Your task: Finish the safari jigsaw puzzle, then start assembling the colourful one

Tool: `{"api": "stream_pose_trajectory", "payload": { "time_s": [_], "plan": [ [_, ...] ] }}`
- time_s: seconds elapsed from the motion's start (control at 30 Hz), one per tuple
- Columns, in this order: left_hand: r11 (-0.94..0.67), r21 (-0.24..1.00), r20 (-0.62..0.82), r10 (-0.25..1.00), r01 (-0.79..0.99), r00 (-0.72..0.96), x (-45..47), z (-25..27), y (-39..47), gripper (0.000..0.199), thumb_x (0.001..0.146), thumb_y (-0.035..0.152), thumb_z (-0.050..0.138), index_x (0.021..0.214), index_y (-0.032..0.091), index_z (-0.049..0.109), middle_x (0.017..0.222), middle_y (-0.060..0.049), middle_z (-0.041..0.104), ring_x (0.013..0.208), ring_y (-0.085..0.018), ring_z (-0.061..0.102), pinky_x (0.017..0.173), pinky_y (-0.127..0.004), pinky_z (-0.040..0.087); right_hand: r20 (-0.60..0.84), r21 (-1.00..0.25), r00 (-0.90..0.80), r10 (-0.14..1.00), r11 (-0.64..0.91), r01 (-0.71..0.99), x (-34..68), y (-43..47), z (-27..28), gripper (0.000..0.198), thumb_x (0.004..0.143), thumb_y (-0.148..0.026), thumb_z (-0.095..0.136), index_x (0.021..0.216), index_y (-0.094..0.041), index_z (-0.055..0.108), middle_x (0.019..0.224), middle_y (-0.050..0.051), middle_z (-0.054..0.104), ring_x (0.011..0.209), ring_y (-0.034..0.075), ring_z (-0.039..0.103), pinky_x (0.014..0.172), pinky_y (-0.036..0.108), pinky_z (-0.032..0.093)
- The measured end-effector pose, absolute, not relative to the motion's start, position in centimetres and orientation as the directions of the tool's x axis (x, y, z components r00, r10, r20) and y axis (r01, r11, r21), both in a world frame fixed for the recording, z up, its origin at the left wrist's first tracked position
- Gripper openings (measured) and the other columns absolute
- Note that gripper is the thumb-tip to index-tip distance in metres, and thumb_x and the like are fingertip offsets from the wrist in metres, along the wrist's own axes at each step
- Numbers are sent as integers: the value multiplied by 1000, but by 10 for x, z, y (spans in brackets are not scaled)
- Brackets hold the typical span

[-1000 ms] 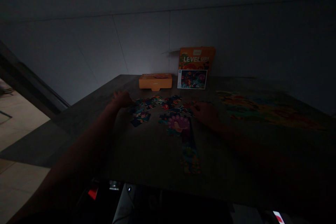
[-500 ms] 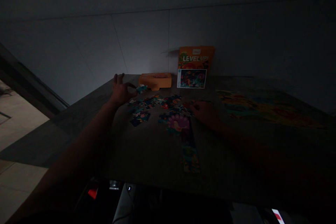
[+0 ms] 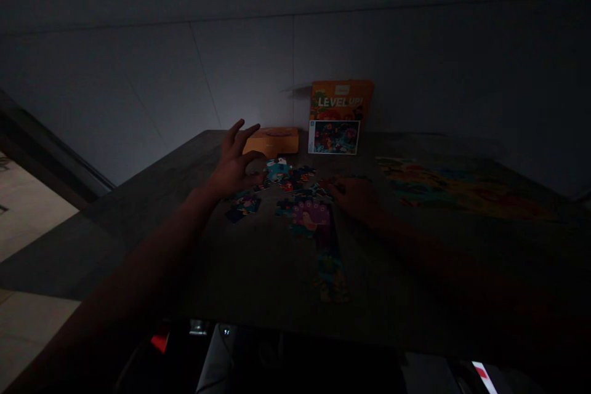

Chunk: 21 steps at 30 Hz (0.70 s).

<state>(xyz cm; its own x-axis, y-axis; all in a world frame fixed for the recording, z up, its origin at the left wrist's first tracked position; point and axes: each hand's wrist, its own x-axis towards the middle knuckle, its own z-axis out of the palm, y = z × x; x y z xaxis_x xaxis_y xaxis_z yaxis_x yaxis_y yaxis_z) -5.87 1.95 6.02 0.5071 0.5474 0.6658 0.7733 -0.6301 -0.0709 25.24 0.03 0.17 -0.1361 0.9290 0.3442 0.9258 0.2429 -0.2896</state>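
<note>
My left hand [image 3: 237,166] pinches a teal jigsaw puzzle piece [image 3: 278,168] between thumb and index finger, the other fingers raised. The piece is held above a heap of loose puzzle pieces [image 3: 290,183]. To the right of the heap, my right hand [image 3: 353,194] rests low with curled fingers at some dark pieces; whatever is under the fingertips is too dim to make out. Nearer to me lies a joined section with a pink-purple peacock [image 3: 310,214], and from it a joined strip [image 3: 331,271] runs down toward the table's front edge.
An orange box [image 3: 341,98] marked "LEVEL UP!" leans on the wall, with a picture card [image 3: 333,137] before it. An orange open box [image 3: 281,141] lies left of them. At right spreads another assembled puzzle [image 3: 452,191]. The room is very dark.
My left hand has moved to the right with the puzzle piece, from beside the orange open box to over the heap. My right hand has stayed nearly in place.
</note>
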Motion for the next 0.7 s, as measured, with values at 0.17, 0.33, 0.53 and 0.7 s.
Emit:
{"api": "stream_pose_trajectory", "payload": {
  "time_s": [0.17, 0.33, 0.53, 0.7],
  "plan": [
    [-745, -117, 676, 425, 657, 602, -35, 52, 8, 37, 76, 47, 72, 100, 20, 69, 157, -6, 26, 144, -40, 10, 115, -57, 16, 399, -295, -358, 844, 488, 821, 248, -9, 1, 30, 89, -45, 55, 97, -22, 72, 75, 2, 69, 62, 14, 58, 58, 25, 33],
    [-805, -154, 615, 375, 572, 694, -15, 37, 3, 35, 75, 45, 74, 98, 20, 68, 156, -6, 24, 144, -39, 11, 115, -57, 19, 457, -216, -534, 711, 671, 709, 243, -17, 0, 48, 87, -59, 54, 71, -15, 65, 56, 0, 54, 51, 10, 44, 54, 25, 25],
    [-823, -177, 616, 335, 539, 713, -11, 34, 2, 30, 77, 41, 72, 97, 19, 68, 155, -8, 25, 143, -38, 13, 114, -57, 23, 490, -248, -541, 683, 705, 665, 244, -18, 1, 48, 87, -60, 52, 91, -15, 66, 59, -1, 55, 50, 10, 44, 53, 24, 25],
    [-817, -160, 612, 358, 554, 705, -10, 33, 3, 35, 78, 46, 71, 100, 20, 67, 153, -9, 28, 142, -38, 15, 113, -58, 24, 481, -202, -534, 695, 681, 703, 243, -19, 2, 49, 87, -61, 50, 90, -15, 67, 59, 1, 57, 51, 11, 48, 53, 24, 24]
  ]
}}
